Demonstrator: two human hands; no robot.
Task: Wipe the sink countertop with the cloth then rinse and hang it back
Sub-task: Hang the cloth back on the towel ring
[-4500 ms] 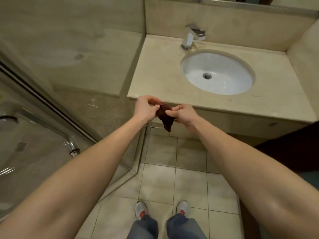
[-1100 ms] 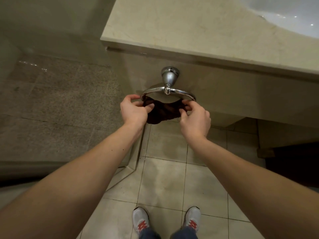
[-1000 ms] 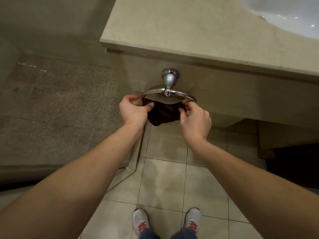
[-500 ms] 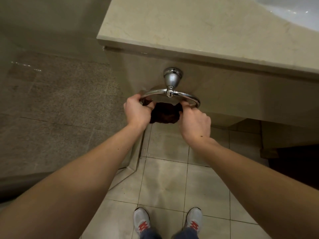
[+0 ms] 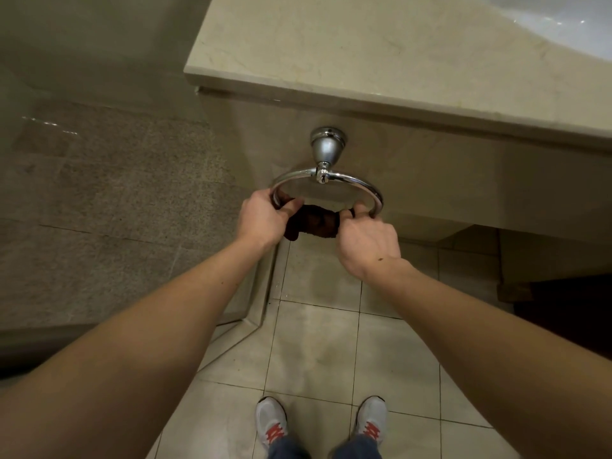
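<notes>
In the head view, both hands were at the ring fixed to the front face of the vanity, just below the left end of the countertop. The cloth, dark and bunched, hung at the near lower edge of the ring, stretched between the two hands with its long axis running left to right. The left hand had its fingers curled closed around the cloth's left end, with the thumb at the ring's left edge. The right hand pinched the cloth's right end, fingertips tucked under the ring's right edge. Whether the cloth already passed over the bar could not be told, as the fingers hid that part. Both hands were equally near the cloth, one at each end. The task seemed to be at its last step, hanging; the next move likely depended on the cloth draping evenly across the bar before the fingers let go. A corner of the sink showed at the top right.
</notes>
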